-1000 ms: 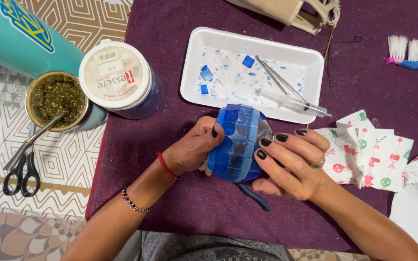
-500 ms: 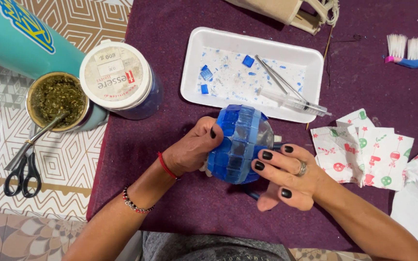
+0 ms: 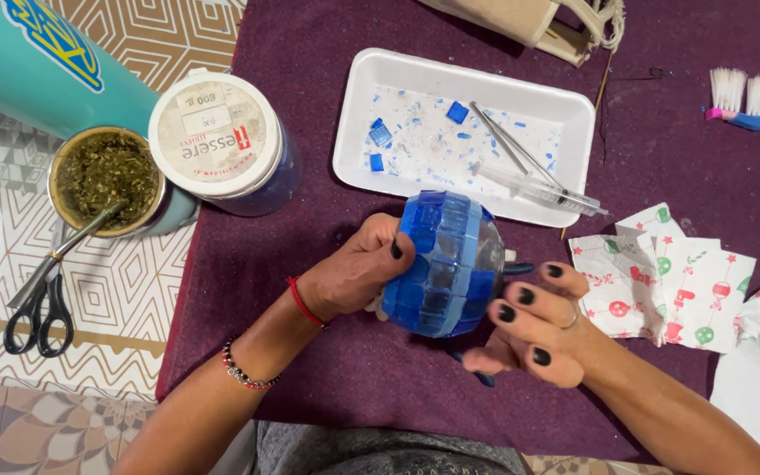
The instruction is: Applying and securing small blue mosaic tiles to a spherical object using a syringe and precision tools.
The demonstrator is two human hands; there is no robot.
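purple cloth [image 3: 327,369] covering the table, white foam tray [image 3: 362,114] of blue tile bits up top, blue mosaic ball [image 3: 442,264] just below the tray, left hand [image 3: 354,273] gripping it, right hand [image 3: 534,330] fingers spread loose, fingertips touching its side

You hold a round glass ball [image 3: 446,264] that is covered with small blue mosaic tiles in rows, some dark blue and some lighter. The right part of its surface is clear glass without tiles. It is lifted above the purple cloth, just in front of the white foam tray, with its tiled side facing up toward you.
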